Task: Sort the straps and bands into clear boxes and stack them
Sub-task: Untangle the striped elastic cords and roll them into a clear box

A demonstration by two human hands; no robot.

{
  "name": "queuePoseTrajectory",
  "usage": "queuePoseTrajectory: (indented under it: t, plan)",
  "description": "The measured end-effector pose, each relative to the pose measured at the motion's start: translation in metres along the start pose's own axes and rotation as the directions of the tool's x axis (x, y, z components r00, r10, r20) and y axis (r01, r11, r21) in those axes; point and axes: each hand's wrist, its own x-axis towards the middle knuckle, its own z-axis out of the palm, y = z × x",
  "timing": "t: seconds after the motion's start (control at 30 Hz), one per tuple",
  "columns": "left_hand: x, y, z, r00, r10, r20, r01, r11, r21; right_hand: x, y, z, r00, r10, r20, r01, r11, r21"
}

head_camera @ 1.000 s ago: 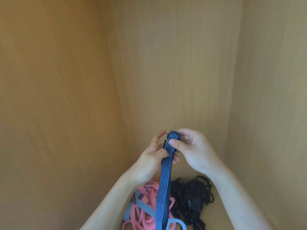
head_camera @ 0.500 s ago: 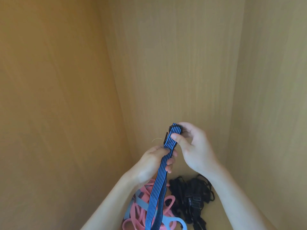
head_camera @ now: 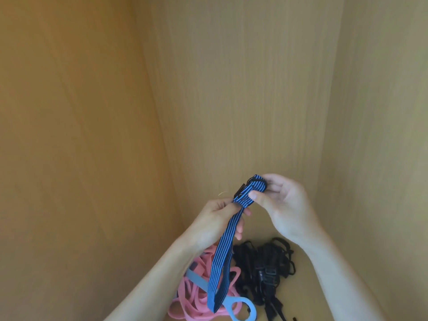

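As the head view shows: both hands are raised in front of the wooden back panel (head_camera: 231,89), working one blue striped strap (head_camera: 223,251).
Left hand (head_camera: 215,224): fingers curled round the strap, pinching it just below the black buckle (head_camera: 239,193).
Right hand (head_camera: 282,205): grasps the strap's folded top end, thumb on the front, fingers behind.
Change over the last second: the hands have drawn apart. The top section now lies slanted between them, where before it ran almost straight up.
Change, lower end: the strap has come up. Its doubled loop now ends inside the frame, over the light blue band (head_camera: 234,308).
Strap position: held in the air, clear of the shelf floor (head_camera: 312,297).
Piles below: pink bands (head_camera: 199,295) to the left, black straps (head_camera: 264,262) to the right, just beside each other, unsorted.
Clear boxes: none in view.
Judgement: the strap looks to be getting folded short for boxing; the sorting is at an early stage.
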Motion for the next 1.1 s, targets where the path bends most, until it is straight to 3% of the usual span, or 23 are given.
queuePoseTrajectory:
  t: [0.17, 0.27, 0.37, 0.47, 0.57, 0.8, 0.97, 1.1]
  plan:
    - [0.007, -0.003, 0.004, 0.999, -0.051, 0.016, 0.052, 0.995, -0.090, -0.012, 0.008, 0.013, 0.966, -0.251, -0.068, 0.214, 0.915, -0.341]
    - [0.005, 0.001, 0.006, 0.992, -0.065, 0.109, 0.090, 0.965, -0.247, -0.015, 0.015, 0.014, 0.912, -0.409, -0.027, 0.335, 0.783, -0.524]
    - [-0.002, 0.000, -0.003, 0.976, 0.019, 0.218, 0.059, 0.936, -0.347, -0.016, 0.018, 0.016, 0.834, -0.546, 0.076, 0.483, 0.658, -0.578]
    - [-0.004, -0.001, -0.014, 0.969, 0.038, 0.245, 0.058, 0.926, -0.374, -0.015, 0.020, 0.020, 0.796, -0.589, 0.138, 0.552, 0.614, -0.564]
    - [-0.003, 0.004, -0.017, 0.969, 0.051, 0.241, 0.033, 0.942, -0.334, -0.016, 0.020, 0.022, 0.810, -0.561, 0.170, 0.550, 0.627, -0.551]
    - [-0.001, 0.008, -0.029, 0.933, 0.093, 0.347, 0.036, 0.936, -0.350, -0.021, 0.017, 0.021, 0.883, -0.446, 0.147, 0.462, 0.767, -0.445]
    - [0.003, 0.008, -0.029, 0.948, 0.060, 0.313, 0.078, 0.909, -0.410, -0.024, 0.014, 0.016, 0.915, -0.301, 0.269, 0.397, 0.794, -0.461]
    - [0.003, 0.004, -0.027, 0.941, 0.033, 0.336, 0.112, 0.908, -0.403, -0.024, 0.004, 0.012, 0.958, -0.256, 0.129, 0.281, 0.928, -0.245]
